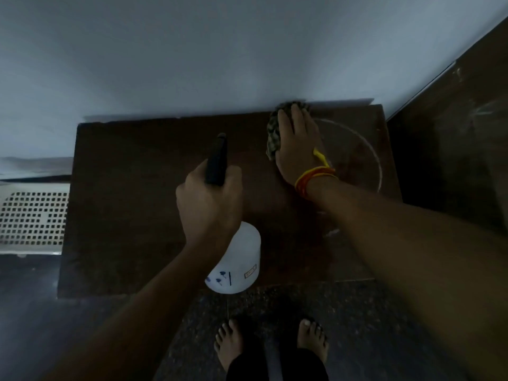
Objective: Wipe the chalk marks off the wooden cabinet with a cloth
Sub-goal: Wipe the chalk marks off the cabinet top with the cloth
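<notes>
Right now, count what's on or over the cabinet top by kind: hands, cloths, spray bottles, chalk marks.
hands: 2, left hand gripping the spray bottle, right hand pressing the cloth
cloths: 1, cloth
spray bottles: 1, spray bottle
chalk marks: 1 plain one, a curved chalk line; fainter smudges are too dim to count
Total: 5

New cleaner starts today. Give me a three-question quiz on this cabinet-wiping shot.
1. True or false: the right hand presses the cloth flat on the cabinet top.
2. The left hand grips: A) a brush B) the spray bottle C) nothing
3. On which side of the right hand does the curved chalk mark remain?

Key: 1 true; 2 B; 3 the right side, toward the cabinet's right edge.
</notes>
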A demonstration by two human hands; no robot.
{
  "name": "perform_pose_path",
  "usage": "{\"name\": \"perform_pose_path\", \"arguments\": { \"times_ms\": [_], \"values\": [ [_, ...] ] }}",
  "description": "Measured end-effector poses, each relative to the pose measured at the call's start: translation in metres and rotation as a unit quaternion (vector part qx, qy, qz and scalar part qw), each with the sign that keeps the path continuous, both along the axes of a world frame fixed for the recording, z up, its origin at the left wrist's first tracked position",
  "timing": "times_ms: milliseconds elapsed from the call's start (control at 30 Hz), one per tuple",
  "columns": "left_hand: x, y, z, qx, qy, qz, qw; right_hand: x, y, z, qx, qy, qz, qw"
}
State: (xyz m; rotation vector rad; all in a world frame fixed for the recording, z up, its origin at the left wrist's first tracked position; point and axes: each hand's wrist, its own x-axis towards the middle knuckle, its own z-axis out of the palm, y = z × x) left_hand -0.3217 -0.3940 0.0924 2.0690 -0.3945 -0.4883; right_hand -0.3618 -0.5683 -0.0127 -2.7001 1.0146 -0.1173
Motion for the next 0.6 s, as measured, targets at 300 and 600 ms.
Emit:
{"name": "perform_pose_path", "arguments": {
  "times_ms": [300,600],
  "values": [
    [-0.018,-0.003,0.016,-0.002,-0.002,0.005,1.000,-0.057,0.051,0.004,0.023,0.015,0.042,0.999],
    [-0.034,0.014,0.012,0.021,0.000,0.003,1.000,-0.088,0.103,0.005,0.035,0.006,0.028,0.999]
  ]
}}
